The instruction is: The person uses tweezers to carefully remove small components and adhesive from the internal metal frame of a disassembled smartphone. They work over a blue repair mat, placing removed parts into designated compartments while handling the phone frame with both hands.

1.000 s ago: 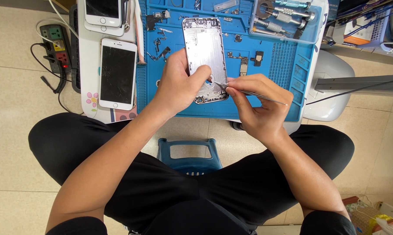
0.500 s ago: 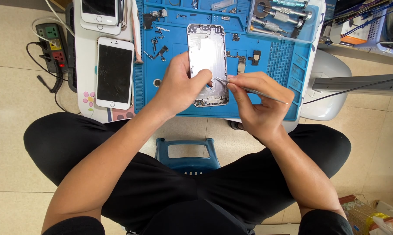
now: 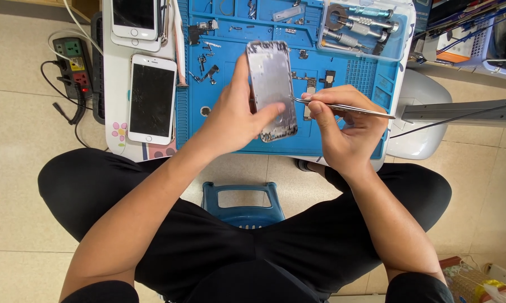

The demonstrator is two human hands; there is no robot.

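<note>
Left hand (image 3: 233, 120): fingers grasping a bare silver metal phone housing (image 3: 271, 90), lifted over the blue silicone repair mat (image 3: 348, 143) mid-tabletop. Right hand (image 3: 343, 126): fingers pinching slim steel tweezers (image 3: 343, 106), tips at housing's right edge. Cracked white smartphone (image 3: 151, 99) near left edge; clear screwdriver tray (image 3: 362, 28) at far right corner.

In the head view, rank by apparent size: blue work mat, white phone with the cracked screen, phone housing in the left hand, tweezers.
1. Blue work mat
2. White cracked phone and phone housing: alike; the housing is lifted nearer the camera, so unsure
3. Tweezers
</note>
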